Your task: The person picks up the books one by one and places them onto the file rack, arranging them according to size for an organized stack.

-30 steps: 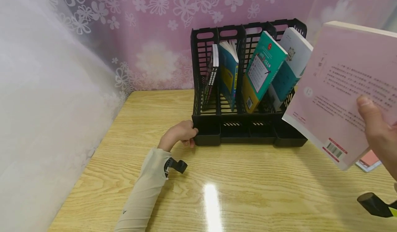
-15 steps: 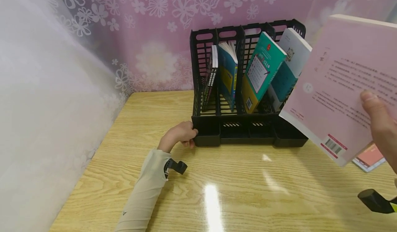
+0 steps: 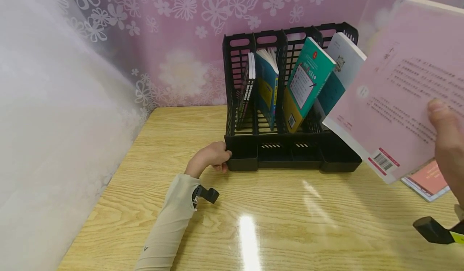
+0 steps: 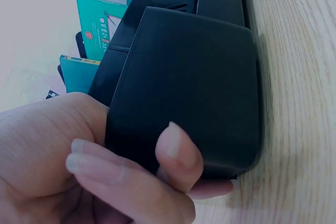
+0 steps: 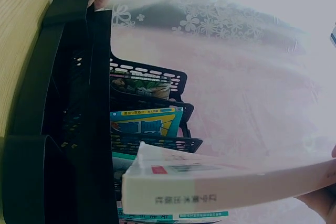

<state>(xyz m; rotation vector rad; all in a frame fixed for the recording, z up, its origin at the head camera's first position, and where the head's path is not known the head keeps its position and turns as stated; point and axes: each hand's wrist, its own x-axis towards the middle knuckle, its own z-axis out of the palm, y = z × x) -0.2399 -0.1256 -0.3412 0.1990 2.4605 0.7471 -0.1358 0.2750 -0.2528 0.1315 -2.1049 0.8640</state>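
My left hand [image 3: 211,155] grips the front left corner of a black book rack [image 3: 243,164] on the wooden table; in the left wrist view its curled fingers [image 4: 181,156] lie against the corner of the rack's front tray. My right hand [image 3: 449,142] holds a thick pink paperback book [image 3: 391,106], thumb on the printed cover with its barcode, other fingers hidden behind. The book is tilted and raised above the table at the rack's right. In the right wrist view the book's spine [image 5: 210,195] passes in front of the rack's right-hand compartments.
Several books stand in the rack: a thin dark one [image 3: 246,92], a blue-yellow one [image 3: 268,89], a green one [image 3: 308,81] and a grey-teal one [image 3: 338,73], leaning. A red-covered book [image 3: 429,180] lies on the table at right. A pink flowered curtain [image 3: 181,41] hangs behind.
My right hand has raised the pink book a little, and its lower corner has shifted slightly left and up. More of the red-covered book shows. The left hand and the rack stay put.
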